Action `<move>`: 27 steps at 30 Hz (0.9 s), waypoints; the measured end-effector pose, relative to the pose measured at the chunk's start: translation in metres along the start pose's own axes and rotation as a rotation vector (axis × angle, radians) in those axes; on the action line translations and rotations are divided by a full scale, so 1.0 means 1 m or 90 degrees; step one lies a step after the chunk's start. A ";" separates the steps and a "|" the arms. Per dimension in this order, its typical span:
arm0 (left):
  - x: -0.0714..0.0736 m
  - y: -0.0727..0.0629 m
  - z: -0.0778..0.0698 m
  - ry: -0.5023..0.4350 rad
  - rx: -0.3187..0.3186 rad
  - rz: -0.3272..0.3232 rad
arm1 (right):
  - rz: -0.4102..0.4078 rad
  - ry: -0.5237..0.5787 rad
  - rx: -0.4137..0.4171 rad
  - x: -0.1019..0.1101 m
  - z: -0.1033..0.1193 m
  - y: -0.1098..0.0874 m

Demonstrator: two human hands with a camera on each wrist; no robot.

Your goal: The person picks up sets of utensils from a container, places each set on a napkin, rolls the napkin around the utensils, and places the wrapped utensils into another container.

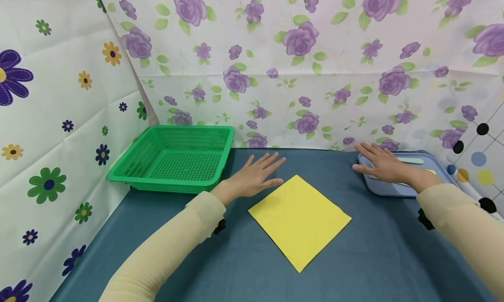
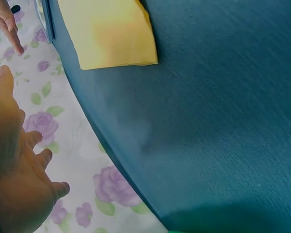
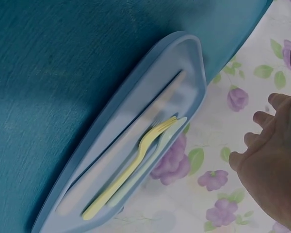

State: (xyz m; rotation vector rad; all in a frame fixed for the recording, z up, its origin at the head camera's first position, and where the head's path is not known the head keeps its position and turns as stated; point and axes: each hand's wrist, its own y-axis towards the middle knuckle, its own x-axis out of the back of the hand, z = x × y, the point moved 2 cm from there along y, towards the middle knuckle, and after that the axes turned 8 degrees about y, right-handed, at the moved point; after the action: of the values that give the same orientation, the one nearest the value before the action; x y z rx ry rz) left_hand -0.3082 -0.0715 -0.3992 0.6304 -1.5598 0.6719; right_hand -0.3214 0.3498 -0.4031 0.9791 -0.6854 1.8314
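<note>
My left hand [image 1: 252, 177] hovers palm down with its fingers spread, between the green basket and a yellow square cloth [image 1: 300, 223]. The cloth lies flat on the table, turned so one corner points toward me. Over the blue tray [image 3: 182, 53] on the right, my right hand [image 1: 383, 164] is held out, fingers straight and nothing in them. In the right wrist view the tray carries a yellow fork [image 3: 117, 183], a long beige utensil [image 3: 119, 149] and a pale green utensil [image 3: 144, 167], side by side. The right hand partly covers the tray in the head view.
A green perforated basket [image 1: 169, 187] stands at the back left, with nothing seen inside. Dark blue cloth [image 1: 189, 258] covers the table. Flowered sheets [image 1: 275, 105] rise like walls behind and to the left, and a dotted sheet [image 1: 482, 162] stands at the right.
</note>
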 end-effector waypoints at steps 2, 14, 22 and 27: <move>0.000 -0.003 -0.001 0.003 -0.007 0.001 | 0.008 0.000 -0.007 0.001 -0.004 0.001; -0.006 -0.020 -0.011 -0.007 -0.057 0.019 | 0.031 0.011 -0.022 0.004 0.007 -0.010; -0.012 -0.027 -0.014 -0.010 -0.080 0.022 | 0.024 0.009 -0.014 0.003 -0.004 -0.016; -0.014 -0.030 -0.018 -0.020 -0.087 0.027 | 0.018 0.013 -0.017 0.006 -0.006 -0.021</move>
State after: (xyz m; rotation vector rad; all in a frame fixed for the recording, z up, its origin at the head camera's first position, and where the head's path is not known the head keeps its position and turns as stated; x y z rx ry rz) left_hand -0.2729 -0.0782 -0.4099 0.5080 -1.6368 0.5838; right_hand -0.3058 0.3667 -0.4001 0.9363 -0.7124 1.8505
